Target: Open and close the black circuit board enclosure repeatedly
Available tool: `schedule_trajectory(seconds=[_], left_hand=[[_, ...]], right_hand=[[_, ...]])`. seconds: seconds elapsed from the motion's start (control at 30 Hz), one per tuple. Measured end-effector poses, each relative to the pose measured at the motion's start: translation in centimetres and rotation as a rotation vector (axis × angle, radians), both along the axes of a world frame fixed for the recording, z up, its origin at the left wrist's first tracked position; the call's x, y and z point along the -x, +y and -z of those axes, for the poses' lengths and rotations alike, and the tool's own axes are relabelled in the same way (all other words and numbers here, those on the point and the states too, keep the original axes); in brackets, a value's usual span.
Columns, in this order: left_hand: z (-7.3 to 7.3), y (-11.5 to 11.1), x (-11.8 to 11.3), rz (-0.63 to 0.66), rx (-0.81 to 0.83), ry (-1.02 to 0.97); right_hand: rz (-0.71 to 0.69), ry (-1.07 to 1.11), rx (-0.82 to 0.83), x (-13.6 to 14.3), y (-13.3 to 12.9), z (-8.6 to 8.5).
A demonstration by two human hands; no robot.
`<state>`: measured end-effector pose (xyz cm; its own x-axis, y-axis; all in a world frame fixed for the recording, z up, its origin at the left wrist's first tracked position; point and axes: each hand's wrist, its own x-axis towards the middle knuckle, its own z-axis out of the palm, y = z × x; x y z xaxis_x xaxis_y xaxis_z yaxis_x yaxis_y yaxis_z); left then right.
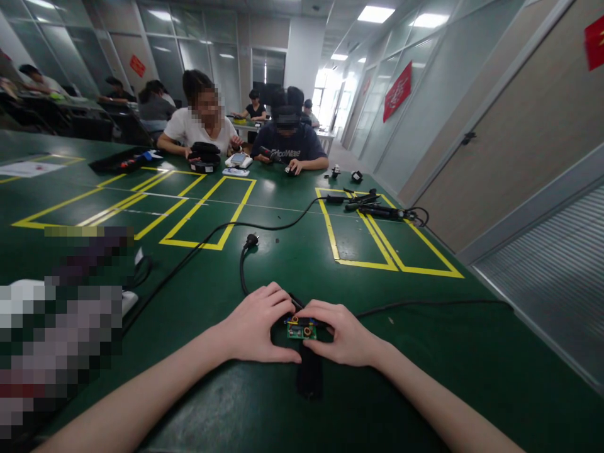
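Observation:
A small green circuit board (295, 335) with copper-wound ring coils sits between my hands, close above the table. A bluish part with another coil shows just behind it, partly covered by fingers. My left hand (259, 324) curves round the left side, fingertips at the back edge and thumb in front, just below the board. From the right, my right hand (352, 333) grips the board, with its thumb at the front right corner and its fingers over the back. Under the board a black strip (309, 377) lies on the table towards me.
A black cable with a plug (252, 240) lies beyond my hands on the green table (264, 415). Another cable runs to black tools (377, 207) at the right, among yellow tape outlines. Two people sit across the table, handling small devices. Blurred blocks cover the left.

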<state>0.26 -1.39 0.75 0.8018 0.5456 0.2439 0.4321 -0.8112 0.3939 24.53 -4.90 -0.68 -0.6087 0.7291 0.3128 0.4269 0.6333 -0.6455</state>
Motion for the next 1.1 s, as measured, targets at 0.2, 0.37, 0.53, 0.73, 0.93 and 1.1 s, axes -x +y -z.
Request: schedule_trajectory(seconds=[0.2,0.37,0.53,0.73,0.93,1.1], left_hand=[[0.8,-0.2,-0.3,-0.016,0.001,0.015],[0.5,-0.2,-0.2,-0.061,0.012,0.061],[-0.4,-0.8,-0.3,-0.103,0.045,0.073],[-0.3,-1.6,-0.6,-0.098,0.065,0.092],[0.0,-1.0,-0.2,-0.065,0.068,0.036],[0.2,-0.2,0.0,-0.072,0.065,0.025]], right_hand=[[-0.024,0.053,-0.037,-0.2,0.2,0.0],[-0.030,0.062,-0.033,-0.3,0.1,0.1],[-0.027,0.024,-0.029,-0.4,0.2,0.1],[-0.020,-0.003,0.006,-0.3,0.1,-0.2],[0.013,-0.059,0.009,-0.3,0.0,-0.3],[0.088,-0.068,-0.034,-0.1,0.2,0.2]])
